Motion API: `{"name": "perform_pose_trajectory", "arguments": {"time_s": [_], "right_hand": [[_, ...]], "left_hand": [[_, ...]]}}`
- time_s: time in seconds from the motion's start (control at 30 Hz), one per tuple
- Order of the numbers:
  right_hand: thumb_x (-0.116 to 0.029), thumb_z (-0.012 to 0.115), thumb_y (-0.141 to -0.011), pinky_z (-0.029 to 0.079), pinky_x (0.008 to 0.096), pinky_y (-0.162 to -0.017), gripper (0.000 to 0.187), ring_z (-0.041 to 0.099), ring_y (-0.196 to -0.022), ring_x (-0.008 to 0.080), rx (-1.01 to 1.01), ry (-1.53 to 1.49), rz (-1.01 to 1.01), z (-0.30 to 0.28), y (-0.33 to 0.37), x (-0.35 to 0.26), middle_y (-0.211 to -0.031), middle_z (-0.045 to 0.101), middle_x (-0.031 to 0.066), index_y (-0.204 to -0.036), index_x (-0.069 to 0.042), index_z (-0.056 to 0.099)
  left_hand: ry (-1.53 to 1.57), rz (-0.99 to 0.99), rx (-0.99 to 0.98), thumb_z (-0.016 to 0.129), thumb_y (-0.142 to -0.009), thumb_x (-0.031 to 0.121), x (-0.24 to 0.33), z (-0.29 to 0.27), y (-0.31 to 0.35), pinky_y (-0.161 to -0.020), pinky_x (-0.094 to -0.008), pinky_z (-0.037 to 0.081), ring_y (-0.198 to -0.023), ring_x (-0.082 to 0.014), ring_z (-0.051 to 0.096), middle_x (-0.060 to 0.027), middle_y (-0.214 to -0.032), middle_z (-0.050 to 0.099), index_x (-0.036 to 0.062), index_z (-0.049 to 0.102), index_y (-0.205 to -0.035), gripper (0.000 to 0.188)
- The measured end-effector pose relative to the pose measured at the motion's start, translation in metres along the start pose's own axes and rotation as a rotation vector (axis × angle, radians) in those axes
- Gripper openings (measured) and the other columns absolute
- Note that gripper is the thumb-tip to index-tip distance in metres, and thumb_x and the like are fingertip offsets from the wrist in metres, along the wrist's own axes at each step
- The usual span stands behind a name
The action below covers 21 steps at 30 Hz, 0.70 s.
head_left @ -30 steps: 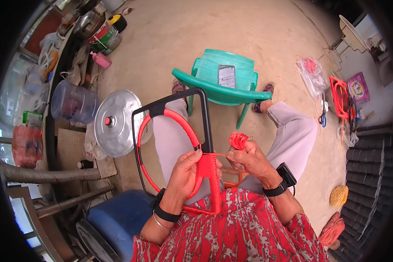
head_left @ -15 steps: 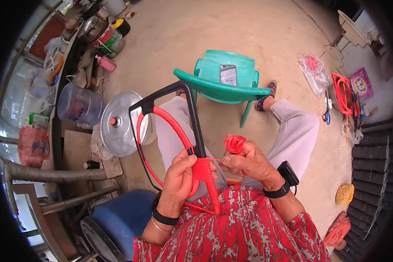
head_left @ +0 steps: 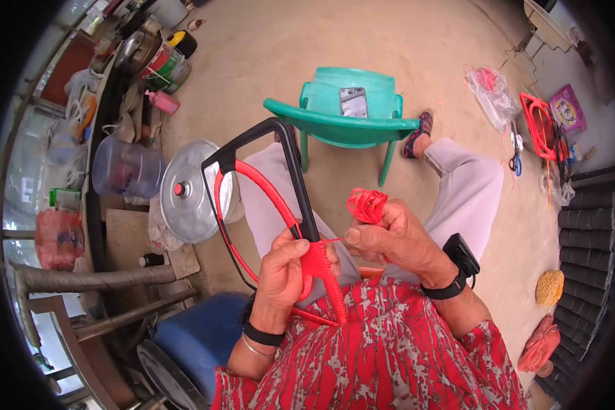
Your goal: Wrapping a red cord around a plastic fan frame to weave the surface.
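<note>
green plastic chair [head_left: 348,119], metal lid [head_left: 191,191] — clear jar [head_left: 126,167]

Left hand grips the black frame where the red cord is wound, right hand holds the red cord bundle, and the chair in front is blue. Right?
Not quite: the head view shows the chair is green. As stated, the left hand grips the black frame at the red winding, and the right hand holds the red cord bundle.

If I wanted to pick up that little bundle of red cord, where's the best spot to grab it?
Probably the free loops at the top of the red cord bundle, pinched from above. Its lower part is buried in the right hand, and a taut strand runs left toward the wrapped frame in the left hand.
</note>
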State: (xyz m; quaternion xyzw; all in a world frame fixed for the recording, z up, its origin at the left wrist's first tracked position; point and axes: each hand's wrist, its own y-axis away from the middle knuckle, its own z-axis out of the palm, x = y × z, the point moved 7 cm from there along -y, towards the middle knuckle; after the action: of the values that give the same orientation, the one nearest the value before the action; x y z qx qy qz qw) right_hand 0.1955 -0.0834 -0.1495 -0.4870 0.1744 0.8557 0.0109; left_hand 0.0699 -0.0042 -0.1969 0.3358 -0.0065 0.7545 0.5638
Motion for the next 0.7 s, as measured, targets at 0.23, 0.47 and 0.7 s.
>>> {"name": "perform_pose_trajectory", "arguments": {"time_s": [0.23,0.47,0.7], "right_hand": [[-0.021,0.065,-0.087,0.028,0.0222,-0.042,0.022,0.039,-0.046,0.0048,-0.110,0.046,-0.079,0.017,-0.005,-0.027,-0.055,0.044,-0.0029,-0.076,-0.006,0.052],[-0.024,0.065,-0.087,0.028,0.0220,-0.041,0.024,0.039,-0.046,0.0043,-0.170,-0.062,-0.083,0.029,-0.004,-0.034,-0.056,0.045,-0.0030,-0.077,-0.004,0.056],[-0.020,0.065,-0.087,0.036,0.0271,-0.044,0.021,0.047,-0.046,0.0091,-0.259,0.351,-0.463,0.045,-0.003,-0.030,-0.057,0.053,-0.0012,-0.091,0.000,0.060]], "left_hand": [[-0.022,0.033,-0.114,0.060,-0.084,0.021,0.010,0.014,0.004,-0.064,-0.0410,0.051,-0.068,-0.0314,0.061,-0.0177,-0.078,0.061,-0.0035,0.057,-0.095,0.027],[0.017,0.042,-0.106,0.064,-0.082,0.017,0.011,0.015,0.008,-0.066,-0.0411,0.051,-0.070,-0.0334,0.062,-0.0183,-0.078,0.061,-0.0024,0.058,-0.098,0.026],[-0.115,0.145,0.193,0.065,-0.080,0.017,0.016,0.004,0.009,-0.068,-0.0360,0.052,-0.077,-0.0283,0.062,-0.0159,-0.085,0.062,-0.0028,0.059,-0.096,0.026]]}}
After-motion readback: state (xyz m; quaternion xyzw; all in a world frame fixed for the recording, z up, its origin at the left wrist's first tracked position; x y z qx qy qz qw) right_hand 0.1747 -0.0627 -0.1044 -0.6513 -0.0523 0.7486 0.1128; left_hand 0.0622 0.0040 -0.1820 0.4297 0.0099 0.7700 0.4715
